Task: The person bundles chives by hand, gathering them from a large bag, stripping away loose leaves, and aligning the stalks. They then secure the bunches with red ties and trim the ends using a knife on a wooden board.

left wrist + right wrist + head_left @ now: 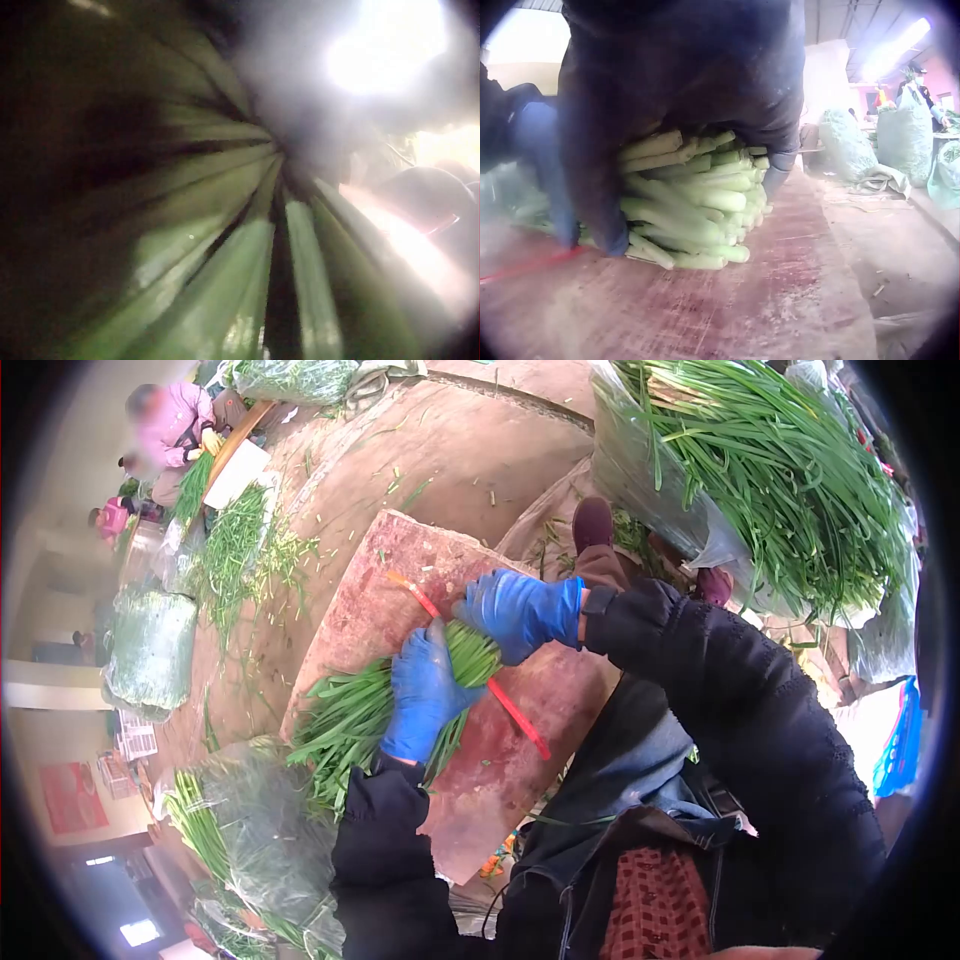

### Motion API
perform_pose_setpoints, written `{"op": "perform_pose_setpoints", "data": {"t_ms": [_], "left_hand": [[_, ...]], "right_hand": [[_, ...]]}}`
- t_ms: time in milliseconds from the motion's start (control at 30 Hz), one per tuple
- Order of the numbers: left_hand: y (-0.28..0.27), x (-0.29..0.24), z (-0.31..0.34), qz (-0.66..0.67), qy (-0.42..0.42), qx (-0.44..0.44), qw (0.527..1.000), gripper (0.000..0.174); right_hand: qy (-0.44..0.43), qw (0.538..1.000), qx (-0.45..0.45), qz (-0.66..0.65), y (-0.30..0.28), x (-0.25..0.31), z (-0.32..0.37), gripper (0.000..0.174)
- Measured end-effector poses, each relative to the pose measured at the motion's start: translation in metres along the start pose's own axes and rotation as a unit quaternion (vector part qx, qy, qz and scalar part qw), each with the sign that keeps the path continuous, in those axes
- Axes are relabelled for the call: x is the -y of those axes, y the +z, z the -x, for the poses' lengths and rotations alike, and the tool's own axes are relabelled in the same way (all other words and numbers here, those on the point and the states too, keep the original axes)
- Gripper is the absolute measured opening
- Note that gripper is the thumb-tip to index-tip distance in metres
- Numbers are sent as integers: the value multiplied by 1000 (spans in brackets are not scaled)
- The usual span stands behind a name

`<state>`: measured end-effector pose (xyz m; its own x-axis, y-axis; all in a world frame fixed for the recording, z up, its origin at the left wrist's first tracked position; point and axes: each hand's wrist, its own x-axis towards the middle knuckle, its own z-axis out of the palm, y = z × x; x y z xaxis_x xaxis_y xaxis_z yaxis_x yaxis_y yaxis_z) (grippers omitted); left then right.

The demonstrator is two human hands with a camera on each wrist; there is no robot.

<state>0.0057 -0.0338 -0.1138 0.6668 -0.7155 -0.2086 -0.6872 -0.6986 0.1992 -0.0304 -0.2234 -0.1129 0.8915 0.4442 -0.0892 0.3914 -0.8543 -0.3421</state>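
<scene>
A bunch of garlic chives (472, 652) lies across the reddish board (500, 760), its leaves fanning out to the left. My left hand (420, 685), in a blue glove, grips the bunch around its middle. My right hand (520, 615), gloved the same way, holds the stem end from above. In the right wrist view its dark fingers reach down on both sides of the pale cut stems (705, 202). A red strip (518, 718) runs crosswise under the bunch, showing on both sides of it. Green leaves (225, 277) fill much of the left wrist view.
A large heap of greens (770, 480) in plastic stands at the right. Wrapped bundles (150, 650) and a plastic-covered pile (270, 830) sit to the left. Loose trimmings (240, 550) litter the floor. A person in pink (170, 425) works with greens at the far left.
</scene>
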Motion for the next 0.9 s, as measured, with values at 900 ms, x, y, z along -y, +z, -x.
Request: {"op": "perform_pose_setpoints", "data": {"t_ms": [900], "left_hand": [[8,3,5,-5,21,-64,998,81]], "right_hand": [[51,939,-159,-301,-14,55,130,23]]}}
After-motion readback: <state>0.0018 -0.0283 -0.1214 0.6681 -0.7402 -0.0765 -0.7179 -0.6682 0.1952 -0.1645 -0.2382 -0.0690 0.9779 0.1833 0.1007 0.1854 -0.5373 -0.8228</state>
